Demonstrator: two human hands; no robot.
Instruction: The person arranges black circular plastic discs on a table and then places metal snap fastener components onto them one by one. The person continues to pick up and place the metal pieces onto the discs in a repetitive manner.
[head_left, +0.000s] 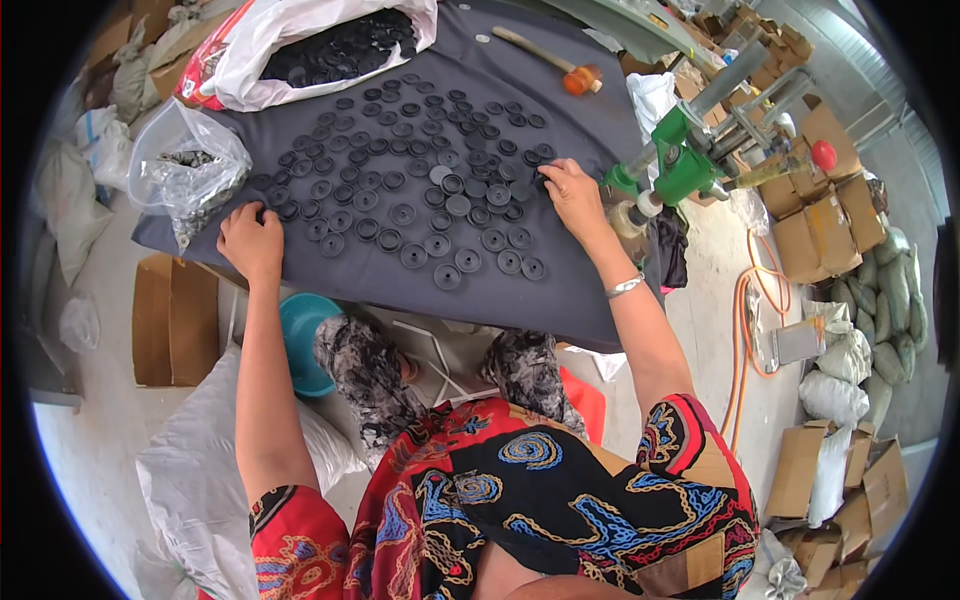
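Here they are, the black discs (403,214), strewn across the dark cloth (570,290) between two bare hands. Light little things, I'd judge, stiff like moulded plastic or rubber, hardly fragile, perhaps a touch slick; best pinched across the raised rim, thumb against fingertip. Out at the left edge, the left hand (252,243) sits with fingers curled narrow beside the outermost discs; whether it grips one, I can't tell. Over on the right, the right hand (577,200) has its fingertips drawn close at that edge, any hold hidden. Beyond: a white bag (235,75) of more black pieces, a clear bag (205,200), a hammer (535,58), and a green machine (685,170).
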